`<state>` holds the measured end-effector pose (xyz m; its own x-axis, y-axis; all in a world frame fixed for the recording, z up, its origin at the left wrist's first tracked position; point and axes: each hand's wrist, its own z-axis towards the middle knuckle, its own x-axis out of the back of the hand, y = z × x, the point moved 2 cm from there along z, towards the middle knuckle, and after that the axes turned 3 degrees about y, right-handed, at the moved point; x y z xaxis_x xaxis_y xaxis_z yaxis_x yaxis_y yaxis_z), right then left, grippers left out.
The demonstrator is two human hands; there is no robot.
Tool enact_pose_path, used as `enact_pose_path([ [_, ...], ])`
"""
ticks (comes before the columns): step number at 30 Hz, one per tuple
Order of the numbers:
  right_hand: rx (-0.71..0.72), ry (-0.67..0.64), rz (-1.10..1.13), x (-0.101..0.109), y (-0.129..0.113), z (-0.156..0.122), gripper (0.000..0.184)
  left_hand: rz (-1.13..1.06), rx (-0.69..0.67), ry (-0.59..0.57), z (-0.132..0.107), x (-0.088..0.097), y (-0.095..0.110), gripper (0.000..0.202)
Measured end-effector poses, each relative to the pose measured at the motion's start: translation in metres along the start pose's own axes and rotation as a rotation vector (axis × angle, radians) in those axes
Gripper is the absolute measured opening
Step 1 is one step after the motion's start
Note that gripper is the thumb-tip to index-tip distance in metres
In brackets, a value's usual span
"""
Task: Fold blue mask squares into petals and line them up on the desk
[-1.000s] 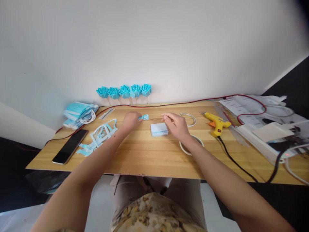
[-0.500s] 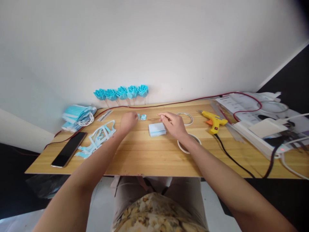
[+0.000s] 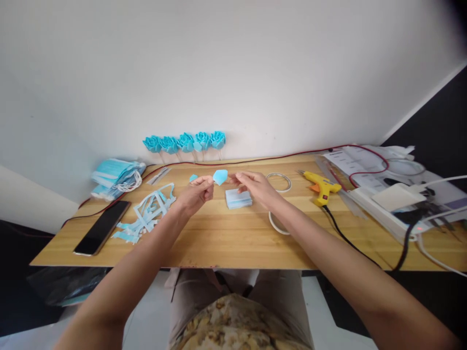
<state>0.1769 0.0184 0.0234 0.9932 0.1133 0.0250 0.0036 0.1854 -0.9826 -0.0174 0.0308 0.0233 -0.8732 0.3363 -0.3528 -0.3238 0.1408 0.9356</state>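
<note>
A small blue petal-shaped piece of mask fabric [image 3: 220, 177] is pinched by one edge in my left hand [image 3: 199, 193], raised over the table. My right hand [image 3: 251, 185] hovers just to the right of that petal, fingers curled and pressed together; anything between them is too small to make out. Below my right hand lies a stack of pale blue fabric pieces [image 3: 238, 199]. Another blue piece [image 3: 193, 178] rests on the table behind my left fingers. Blue fabric roses [image 3: 186, 142] on thin stems lean in a row against the wall.
Left on the wooden table [image 3: 215, 243] are folded masks [image 3: 113, 176], a phone [image 3: 102, 227] and cut mask strips [image 3: 149, 214]. To the right are tape rolls [image 3: 278, 230], a yellow glue gun [image 3: 321, 188] with its cord, and a white power strip [image 3: 383, 211] with cables.
The blue petal now shows in my left hand, which has turned and opened outward from a closed fist. My right hand has shifted slightly left, closer to it.
</note>
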Motion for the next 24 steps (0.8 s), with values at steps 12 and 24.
enact_pose_path([
  [12,0.033,-0.121,-0.411,-0.033,0.011,0.068,0.022,-0.027,-0.302,0.545,0.0,0.059,0.008,0.021],
  [24,-0.048,-0.157,-0.967,-0.068,0.037,0.124,0.022,-0.223,-0.266,0.533,-0.007,0.062,0.015,0.019],
])
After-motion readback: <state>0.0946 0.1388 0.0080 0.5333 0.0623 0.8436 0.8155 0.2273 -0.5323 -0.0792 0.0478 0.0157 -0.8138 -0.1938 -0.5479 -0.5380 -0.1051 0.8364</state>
